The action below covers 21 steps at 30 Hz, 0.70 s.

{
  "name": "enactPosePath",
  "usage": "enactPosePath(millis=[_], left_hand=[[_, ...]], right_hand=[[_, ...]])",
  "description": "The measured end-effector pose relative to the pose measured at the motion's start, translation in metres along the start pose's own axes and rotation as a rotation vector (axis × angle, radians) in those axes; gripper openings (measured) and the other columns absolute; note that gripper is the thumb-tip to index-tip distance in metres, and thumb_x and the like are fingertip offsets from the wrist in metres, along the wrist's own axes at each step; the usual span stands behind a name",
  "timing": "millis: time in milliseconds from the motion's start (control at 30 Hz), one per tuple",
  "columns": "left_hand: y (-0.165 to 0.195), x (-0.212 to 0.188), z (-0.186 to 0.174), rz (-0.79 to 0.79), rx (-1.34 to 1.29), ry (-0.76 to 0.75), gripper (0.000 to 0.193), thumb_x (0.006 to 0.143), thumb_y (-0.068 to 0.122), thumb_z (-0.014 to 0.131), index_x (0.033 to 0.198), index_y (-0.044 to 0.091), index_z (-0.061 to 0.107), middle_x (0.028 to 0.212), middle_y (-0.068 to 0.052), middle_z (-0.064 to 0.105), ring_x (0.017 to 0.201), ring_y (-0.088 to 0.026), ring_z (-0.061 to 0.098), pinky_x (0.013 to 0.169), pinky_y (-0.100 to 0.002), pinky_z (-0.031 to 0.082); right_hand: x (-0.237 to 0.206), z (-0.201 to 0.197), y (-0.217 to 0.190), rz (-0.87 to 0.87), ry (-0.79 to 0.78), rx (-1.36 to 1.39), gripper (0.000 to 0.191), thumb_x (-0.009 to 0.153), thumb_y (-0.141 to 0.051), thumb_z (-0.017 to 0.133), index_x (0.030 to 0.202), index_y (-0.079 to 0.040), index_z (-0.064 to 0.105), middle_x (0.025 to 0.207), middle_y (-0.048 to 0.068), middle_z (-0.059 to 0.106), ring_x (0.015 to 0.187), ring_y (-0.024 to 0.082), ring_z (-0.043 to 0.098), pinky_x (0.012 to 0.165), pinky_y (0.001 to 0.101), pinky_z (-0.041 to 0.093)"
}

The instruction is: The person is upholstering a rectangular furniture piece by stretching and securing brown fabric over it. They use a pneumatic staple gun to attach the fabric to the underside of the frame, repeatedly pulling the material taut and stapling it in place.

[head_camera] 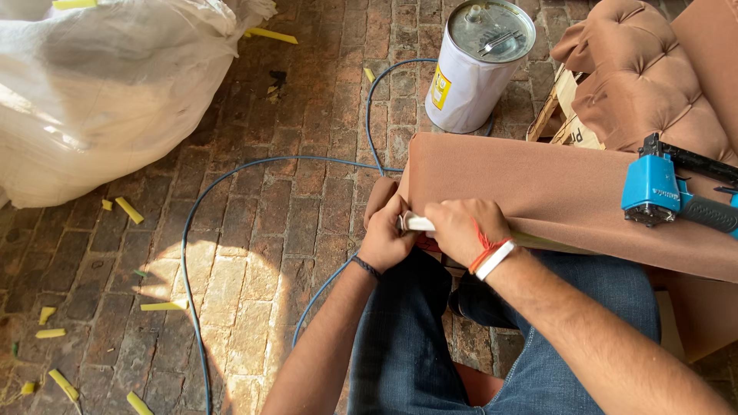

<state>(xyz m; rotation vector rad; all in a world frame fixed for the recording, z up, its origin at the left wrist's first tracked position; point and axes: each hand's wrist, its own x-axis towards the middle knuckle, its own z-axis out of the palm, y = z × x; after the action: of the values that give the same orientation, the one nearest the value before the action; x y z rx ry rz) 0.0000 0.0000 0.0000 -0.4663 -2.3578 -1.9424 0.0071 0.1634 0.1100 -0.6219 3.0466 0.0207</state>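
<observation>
Left hand (386,234) and right hand (459,228) both pinch a small white strip (417,223) against the brown fabric-covered panel's (530,188) edge. Blue pneumatic stapler (663,192) rests on the panel, untouched.

Brick floor (307,207) underfoot, worn and reddish, with a bright sun patch (231,292) falling across it lower left. Yellow scraps (128,210) lie scattered over the bricks. A big white sack (100,92) bulges in the upper left corner. A blue hose (192,253) loops over the floor and runs up towards a white can (477,69) with a metal lid. Top right, a brown tufted cushion (646,77) leans over a wooden frame (557,107).
</observation>
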Motion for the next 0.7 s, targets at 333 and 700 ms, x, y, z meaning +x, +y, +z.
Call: enactPosePath(millis=[333, 700], left_hand=[[-0.049, -0.017, 0.023, 0.019, -0.091, 0.052, 0.024, 0.077, -0.010, 0.065, 0.071, 0.004, 0.046, 0.064, 0.001, 0.046, 0.064, -0.006, 0.042, 0.055, -0.025, 0.035], [-0.058, -0.018, 0.028, 0.044, -0.157, 0.096, 0.027, 0.076, -0.014, 0.061, 0.070, 0.005, 0.043, 0.063, 0.001, 0.048, 0.066, -0.004, 0.041, 0.056, -0.025, 0.035]], right_hand=[[-0.021, 0.010, -0.014, 0.086, 0.013, 0.022, 0.011, 0.089, -0.017, 0.061, 0.080, -0.016, 0.067, 0.077, 0.005, 0.073, 0.074, 0.029, 0.074, 0.060, 0.0461, 0.057], [-0.028, 0.016, -0.011, -0.016, 0.231, 0.048, 0.007, 0.086, -0.014, 0.067, 0.080, -0.015, 0.065, 0.076, 0.004, 0.070, 0.074, 0.027, 0.072, 0.062, 0.0422, 0.056]])
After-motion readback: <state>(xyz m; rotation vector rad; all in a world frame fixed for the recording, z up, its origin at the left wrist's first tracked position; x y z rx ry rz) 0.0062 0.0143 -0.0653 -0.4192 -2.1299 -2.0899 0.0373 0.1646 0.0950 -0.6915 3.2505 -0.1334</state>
